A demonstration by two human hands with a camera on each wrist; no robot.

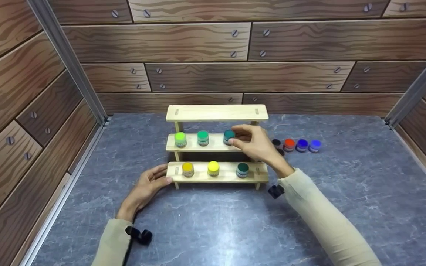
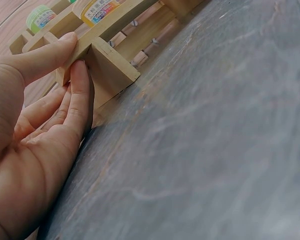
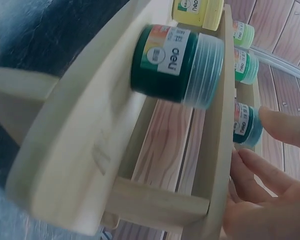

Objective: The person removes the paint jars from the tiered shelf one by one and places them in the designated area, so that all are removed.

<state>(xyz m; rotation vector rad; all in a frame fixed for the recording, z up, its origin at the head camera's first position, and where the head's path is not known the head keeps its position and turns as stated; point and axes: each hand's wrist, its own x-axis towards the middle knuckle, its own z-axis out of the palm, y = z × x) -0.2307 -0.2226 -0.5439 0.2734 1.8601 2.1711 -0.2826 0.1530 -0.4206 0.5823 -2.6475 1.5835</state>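
A three-tier wooden rack (image 1: 216, 113) stands on the grey tabletop with small paint jars on its two lower shelves. My left hand (image 1: 147, 187) grips the left end of the bottom shelf, its thumb (image 2: 50, 57) on the edge and its fingers below. On the middle shelf my right hand (image 1: 255, 144) pinches a teal paint jar (image 1: 229, 136) between thumb and fingers. Left of it stand a green jar (image 1: 203, 138) and a light green jar (image 1: 180, 139). The bottom shelf bears an orange-yellow jar (image 1: 188, 169), a yellow jar (image 1: 213, 168) and a dark green jar (image 3: 162, 62).
Right of the rack, a red jar (image 1: 289, 145), a blue jar (image 1: 302, 145), a violet-blue jar (image 1: 314, 145) and a black jar (image 1: 276, 143) stand on the table, the black one partly hidden. Wood-patterned walls (image 1: 198, 40) enclose the back and sides.
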